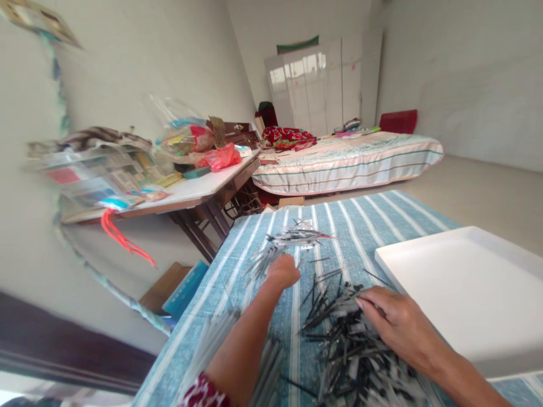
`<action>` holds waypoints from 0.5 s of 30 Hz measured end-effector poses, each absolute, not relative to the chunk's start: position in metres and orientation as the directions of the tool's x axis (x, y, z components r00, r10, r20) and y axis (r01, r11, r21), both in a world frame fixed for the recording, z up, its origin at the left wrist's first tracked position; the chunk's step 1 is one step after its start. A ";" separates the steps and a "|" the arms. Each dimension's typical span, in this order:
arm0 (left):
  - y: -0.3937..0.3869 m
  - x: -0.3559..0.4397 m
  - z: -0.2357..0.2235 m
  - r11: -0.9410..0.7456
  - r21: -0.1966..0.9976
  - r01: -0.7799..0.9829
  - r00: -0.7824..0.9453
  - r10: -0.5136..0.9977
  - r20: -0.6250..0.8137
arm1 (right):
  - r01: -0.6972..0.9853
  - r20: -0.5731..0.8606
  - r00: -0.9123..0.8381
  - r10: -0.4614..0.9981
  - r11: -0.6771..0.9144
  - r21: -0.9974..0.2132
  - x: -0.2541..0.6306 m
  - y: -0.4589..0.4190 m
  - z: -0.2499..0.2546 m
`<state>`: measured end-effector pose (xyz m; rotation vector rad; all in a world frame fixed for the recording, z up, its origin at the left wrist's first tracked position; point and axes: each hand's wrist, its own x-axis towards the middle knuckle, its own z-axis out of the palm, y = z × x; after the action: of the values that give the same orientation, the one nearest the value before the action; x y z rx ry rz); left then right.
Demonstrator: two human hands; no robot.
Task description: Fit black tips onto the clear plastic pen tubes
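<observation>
My left hand (283, 272) is closed, its fingertips mostly hidden, at the edge of a small bunch of thin grey strips (262, 263). My right hand (394, 317) has thumb and forefinger pinched together at the top of a large loose heap of black and grey strips (352, 350); what lies between them is too small to make out. Just beyond my left hand is a flatter pile of mixed dark and pale strips (297, 236). Longer grey strips lie in bundles under my left forearm, one bundle (214, 333) to its left and another (268, 373) to its right.
A white shallow tray or lid (466, 299) lies on the right of the blue striped cloth (369, 226). At the left stands a cluttered side table (190, 192) with a red bag (220, 158). A bed (348, 161) is at the back.
</observation>
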<state>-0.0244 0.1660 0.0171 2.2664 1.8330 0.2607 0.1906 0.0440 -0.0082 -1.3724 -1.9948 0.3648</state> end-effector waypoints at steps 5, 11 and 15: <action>0.078 -0.026 0.042 -0.306 0.314 0.899 0.363 0.921 -0.140 | 0.607 0.255 -0.062 0.965 0.239 -0.758 0.187 0.045 -0.002; 0.011 -0.029 0.030 -0.203 0.510 0.836 0.342 0.920 -0.194 | 0.336 -0.036 -0.186 0.982 0.029 -0.941 0.179 0.041 -0.009; 0.004 -0.026 0.014 -0.074 0.627 0.775 0.303 0.915 -0.266 | 0.205 -0.098 -0.317 0.943 -0.032 -0.978 0.175 0.038 -0.012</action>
<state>-0.0260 0.0042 0.0138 1.8789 1.5056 0.2568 0.1747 0.0378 -0.0121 -1.2324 -1.5759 1.4040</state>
